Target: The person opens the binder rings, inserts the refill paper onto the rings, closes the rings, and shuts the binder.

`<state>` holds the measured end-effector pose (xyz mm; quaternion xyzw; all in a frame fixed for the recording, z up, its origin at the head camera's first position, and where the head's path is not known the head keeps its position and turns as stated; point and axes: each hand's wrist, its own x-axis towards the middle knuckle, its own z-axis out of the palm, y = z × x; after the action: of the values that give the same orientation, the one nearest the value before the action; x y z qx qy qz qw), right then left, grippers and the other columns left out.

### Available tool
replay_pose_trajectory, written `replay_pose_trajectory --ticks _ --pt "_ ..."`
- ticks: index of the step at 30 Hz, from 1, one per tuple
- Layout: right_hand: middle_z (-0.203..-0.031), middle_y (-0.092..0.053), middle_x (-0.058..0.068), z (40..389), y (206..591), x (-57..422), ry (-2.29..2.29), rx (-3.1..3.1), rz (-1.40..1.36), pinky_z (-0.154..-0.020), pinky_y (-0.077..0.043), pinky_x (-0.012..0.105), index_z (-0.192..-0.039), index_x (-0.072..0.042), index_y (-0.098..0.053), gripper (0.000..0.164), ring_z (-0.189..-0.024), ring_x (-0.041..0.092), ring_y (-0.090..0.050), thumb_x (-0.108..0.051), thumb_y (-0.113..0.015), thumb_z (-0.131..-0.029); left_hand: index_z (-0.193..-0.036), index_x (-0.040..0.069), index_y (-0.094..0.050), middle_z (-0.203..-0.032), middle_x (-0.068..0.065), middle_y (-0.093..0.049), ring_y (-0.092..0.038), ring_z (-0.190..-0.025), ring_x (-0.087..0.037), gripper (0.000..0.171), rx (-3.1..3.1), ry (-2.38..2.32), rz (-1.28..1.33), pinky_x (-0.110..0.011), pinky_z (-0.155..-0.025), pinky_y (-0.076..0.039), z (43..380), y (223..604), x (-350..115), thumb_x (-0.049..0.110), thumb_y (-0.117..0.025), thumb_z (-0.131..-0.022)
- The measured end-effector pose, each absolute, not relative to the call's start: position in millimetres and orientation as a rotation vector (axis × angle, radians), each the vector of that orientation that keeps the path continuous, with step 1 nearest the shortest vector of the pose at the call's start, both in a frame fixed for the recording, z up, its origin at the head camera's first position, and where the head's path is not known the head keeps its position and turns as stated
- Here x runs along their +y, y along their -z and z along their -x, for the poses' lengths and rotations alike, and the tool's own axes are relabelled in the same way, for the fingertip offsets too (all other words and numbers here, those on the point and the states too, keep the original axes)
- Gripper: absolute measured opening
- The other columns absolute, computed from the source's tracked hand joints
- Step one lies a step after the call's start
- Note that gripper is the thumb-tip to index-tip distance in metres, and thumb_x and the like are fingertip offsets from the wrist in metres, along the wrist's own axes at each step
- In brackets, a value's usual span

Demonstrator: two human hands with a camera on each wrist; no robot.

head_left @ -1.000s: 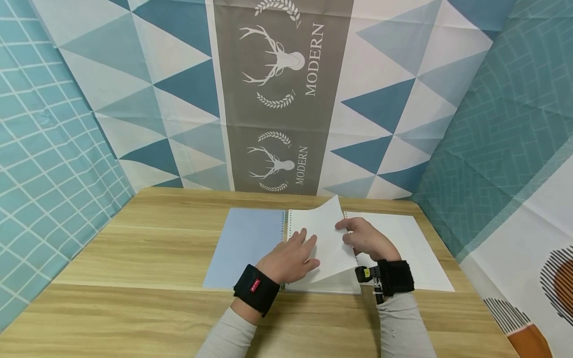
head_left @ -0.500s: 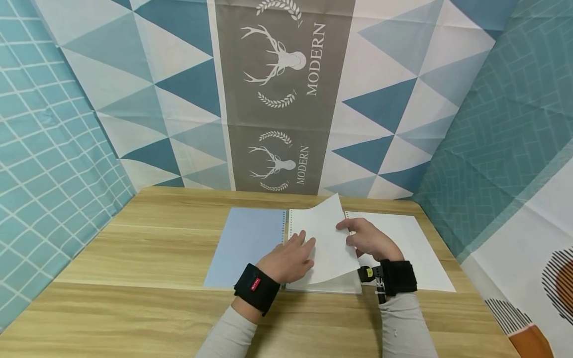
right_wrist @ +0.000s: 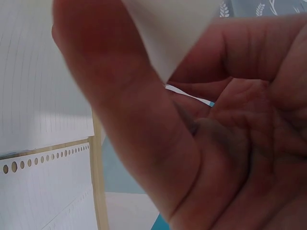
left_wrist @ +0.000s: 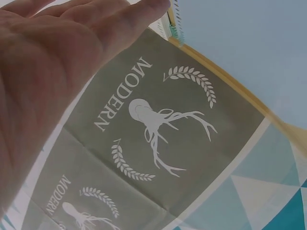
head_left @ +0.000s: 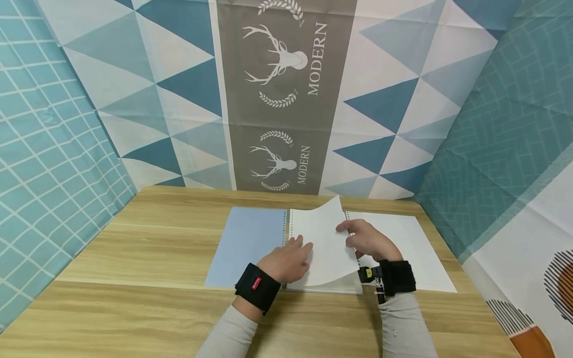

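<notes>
Left hand (head_left: 287, 261) edged left across page (head_left: 331, 248); backdrop (head_left: 279, 117) reads "MODERN".

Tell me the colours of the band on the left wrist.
The band is black with a red label, clearest in the head view.

1. The white, curved paper sheet (head_left: 331, 251) in the right hand (head_left: 369, 240) looked smooth and matt.
2. The pale-blue rectangular sheet (head_left: 250, 238) beside the left hand (head_left: 286, 261) looked like matt card.
3. The yellow-brown tabletop (head_left: 147, 253) beneath both hands looked like smooth, streaky-grained wood.
</notes>
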<state>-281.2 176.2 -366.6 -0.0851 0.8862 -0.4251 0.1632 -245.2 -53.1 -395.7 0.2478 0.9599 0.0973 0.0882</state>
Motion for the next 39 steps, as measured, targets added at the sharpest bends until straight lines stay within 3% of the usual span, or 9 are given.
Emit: replay_pose_trajectory --ticks 9,24,31,39 --pt "-0.134 -0.054 0.028 281.9 368.5 173.3 1.168 2.559 0.24 -0.057 -0.057 0.033 -0.136 0.009 -0.056 0.048 -0.078 0.02 -0.064 0.009 -0.048 -0.089 -0.142 0.011 -0.051 -0.161 -0.02 -0.038 -0.032 -0.152 -0.04 0.045 2.872 -0.197 -0.667 -0.06 -0.111 -0.043 249.9 403.6 -60.0 0.005 -0.055 -0.098" --pt "-0.135 -0.054 0.027 282.9 372.9 169.6 1.139 2.553 0.2 -0.052 -0.05 0.029 -0.136 0.009 -0.056 0.048 -0.073 0.02 -0.058 0.009 -0.05 -0.089 -0.142 0.014 -0.052 -0.163 -0.019 -0.036 -0.029 -0.154 -0.04 0.047 2.814 -0.288 -0.584 -0.061 -0.117 -0.036 250.5 403.5 -65.5 0.004 -0.057 -0.096" --pt "-0.134 -0.054 0.027 284.6 375.2 169.2 1.133 2.547 0.198 -0.054 -0.055 0.031 -0.137 0.009 -0.054 0.048 -0.078 0.02 -0.062 0.008 -0.052 -0.089 -0.145 0.015 -0.052 -0.162 -0.018 -0.037 -0.03 -0.154 -0.041 0.053 2.816 -0.314 -0.568 -0.061 -0.117 -0.036 251.6 402.6 -69.3 0.001 -0.058 -0.094" --pt "-0.132 -0.056 0.026 286.9 378.9 169.0 1.06 2.588 0.182 -0.055 -0.058 0.032 -0.137 0.007 -0.057 0.047 -0.07 0.019 -0.063 0.004 -0.054 -0.09 -0.147 0.014 -0.05 -0.164 -0.019 -0.033 -0.025 -0.155 -0.041 0.054 2.775 -0.357 -0.53 -0.062 -0.119 -0.033 251.4 400.1 -72.2 0.004 -0.06 -0.094"
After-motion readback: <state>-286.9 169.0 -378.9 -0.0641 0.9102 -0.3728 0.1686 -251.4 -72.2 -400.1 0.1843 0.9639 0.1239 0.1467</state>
